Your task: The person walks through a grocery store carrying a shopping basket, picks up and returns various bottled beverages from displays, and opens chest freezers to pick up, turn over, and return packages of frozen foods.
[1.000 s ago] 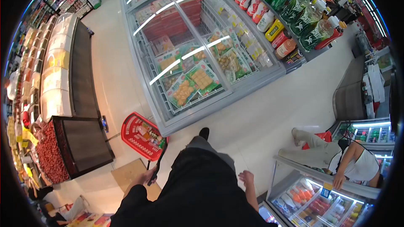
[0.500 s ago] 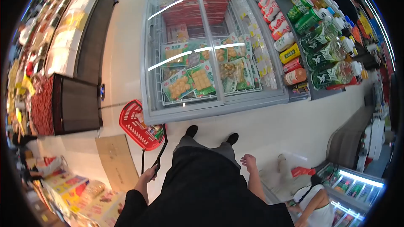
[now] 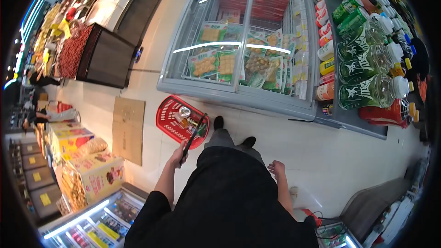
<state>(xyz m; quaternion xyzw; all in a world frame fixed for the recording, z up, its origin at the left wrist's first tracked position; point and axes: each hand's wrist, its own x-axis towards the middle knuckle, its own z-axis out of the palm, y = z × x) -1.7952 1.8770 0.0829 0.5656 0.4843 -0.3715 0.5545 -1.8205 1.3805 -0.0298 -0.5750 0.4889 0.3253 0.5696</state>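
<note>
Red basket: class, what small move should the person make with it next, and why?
Probably ease the red basket slightly away from the left shoe: the two look very close, and the left hand grips the black handle, so it could steer.

The red plastic basket (image 3: 166, 121), its sides pierced with slots, sits open-topped on the pale floor (image 3: 275, 131) near the freezer (image 3: 206, 91). A few packaged goods (image 3: 183, 113) lie inside; its long black handle (image 3: 191, 135) slants up into the left hand (image 3: 177, 156).
</note>
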